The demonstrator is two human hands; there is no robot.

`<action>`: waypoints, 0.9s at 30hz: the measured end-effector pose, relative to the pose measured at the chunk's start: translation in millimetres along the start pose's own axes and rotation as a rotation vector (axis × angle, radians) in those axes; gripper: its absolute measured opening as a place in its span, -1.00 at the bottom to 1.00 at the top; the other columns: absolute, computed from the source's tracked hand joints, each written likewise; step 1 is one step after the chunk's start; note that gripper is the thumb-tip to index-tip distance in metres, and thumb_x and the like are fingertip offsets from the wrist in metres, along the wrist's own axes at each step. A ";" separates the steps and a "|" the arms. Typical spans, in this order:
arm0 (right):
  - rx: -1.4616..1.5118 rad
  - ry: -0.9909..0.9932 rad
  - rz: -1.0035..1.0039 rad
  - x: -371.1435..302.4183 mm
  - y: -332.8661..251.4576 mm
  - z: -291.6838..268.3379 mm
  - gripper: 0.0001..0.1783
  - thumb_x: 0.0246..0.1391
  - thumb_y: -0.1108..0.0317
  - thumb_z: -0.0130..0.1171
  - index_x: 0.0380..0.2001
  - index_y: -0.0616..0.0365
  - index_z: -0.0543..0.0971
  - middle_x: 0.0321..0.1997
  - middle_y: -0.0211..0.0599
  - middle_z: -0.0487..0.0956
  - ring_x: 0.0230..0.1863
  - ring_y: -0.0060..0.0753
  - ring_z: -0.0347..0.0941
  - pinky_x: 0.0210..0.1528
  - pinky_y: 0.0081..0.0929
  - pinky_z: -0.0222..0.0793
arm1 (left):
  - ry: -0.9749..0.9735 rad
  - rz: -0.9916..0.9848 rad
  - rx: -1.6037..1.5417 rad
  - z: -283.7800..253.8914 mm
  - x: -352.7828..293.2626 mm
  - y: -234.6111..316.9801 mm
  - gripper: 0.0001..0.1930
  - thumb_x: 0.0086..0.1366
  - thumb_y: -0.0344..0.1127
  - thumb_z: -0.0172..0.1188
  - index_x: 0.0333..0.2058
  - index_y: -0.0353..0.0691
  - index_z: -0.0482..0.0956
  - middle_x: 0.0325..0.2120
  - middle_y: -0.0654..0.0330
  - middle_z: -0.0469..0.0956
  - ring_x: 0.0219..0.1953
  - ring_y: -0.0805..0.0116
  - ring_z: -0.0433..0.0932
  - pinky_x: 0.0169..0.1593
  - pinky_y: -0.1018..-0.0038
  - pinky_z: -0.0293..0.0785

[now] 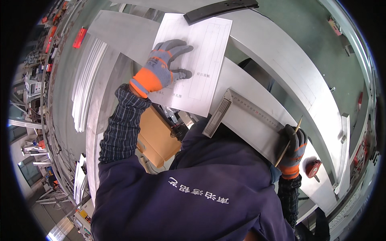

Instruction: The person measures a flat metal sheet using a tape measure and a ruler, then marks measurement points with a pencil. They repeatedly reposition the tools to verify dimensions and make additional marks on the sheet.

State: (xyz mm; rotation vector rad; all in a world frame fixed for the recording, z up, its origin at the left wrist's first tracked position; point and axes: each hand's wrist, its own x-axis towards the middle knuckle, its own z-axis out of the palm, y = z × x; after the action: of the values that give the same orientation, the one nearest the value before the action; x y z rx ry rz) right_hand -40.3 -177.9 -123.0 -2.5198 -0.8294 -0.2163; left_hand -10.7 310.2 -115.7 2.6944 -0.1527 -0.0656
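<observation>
A white printed drawing sheet (201,64) lies across the metal panels in front of me. My left hand (161,66), in a grey and orange work glove, rests on the sheet with its fingers apart. On the right, my gloved right hand (294,150) is closed on a pencil (282,153) and the far end of a try square (253,122). The square's blade carries ruler marks, and its thick metal stock points left, near my body. Exactly how the fingers wrap round the square's end is partly hidden.
Long pale metal panels (277,40) stretch across the work area. A black strip (221,11) overlaps the sheet's top edge. Beside my right hand lies a red tape measure (313,168). Below is an open cardboard box (159,138); white profiles (88,84) are stacked at left.
</observation>
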 end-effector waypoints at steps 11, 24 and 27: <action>-0.018 0.055 -0.011 -1.7 3.6 5.3 -0.55 -0.11 0.48 0.24 -0.04 0.17 0.65 -0.22 -0.25 0.69 -0.11 -0.03 0.59 0.01 -0.09 0.42 | 0.011 0.002 0.003 1.7 -1.1 -1.9 -0.22 0.10 -0.09 0.61 0.32 0.09 0.57 0.33 0.11 0.45 0.39 -0.04 0.36 0.47 0.08 0.31; 0.007 0.061 -0.017 4.4 -0.7 3.6 -0.60 -0.07 0.58 0.25 -0.07 0.16 0.64 -0.25 -0.26 0.68 -0.16 -0.02 0.59 -0.04 -0.07 0.42 | -0.001 -0.010 -0.016 -0.1 0.3 -1.1 -0.22 0.09 -0.10 0.62 0.32 0.08 0.57 0.33 0.11 0.45 0.40 -0.02 0.35 0.48 0.09 0.29; 0.014 0.063 -0.014 3.3 0.4 4.1 -0.61 -0.07 0.58 0.26 -0.08 0.16 0.64 -0.25 -0.25 0.68 -0.16 -0.02 0.59 -0.05 -0.07 0.42 | 0.000 -0.014 -0.017 -0.4 -0.5 0.5 -0.22 0.09 -0.10 0.62 0.32 0.08 0.57 0.33 0.11 0.45 0.40 -0.02 0.35 0.48 0.09 0.29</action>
State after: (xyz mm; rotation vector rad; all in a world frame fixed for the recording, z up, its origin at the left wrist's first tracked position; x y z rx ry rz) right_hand -37.3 -174.4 -125.8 -2.4811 -0.8209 -0.2915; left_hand -11.2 310.0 -115.2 2.6788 -0.1322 -0.0708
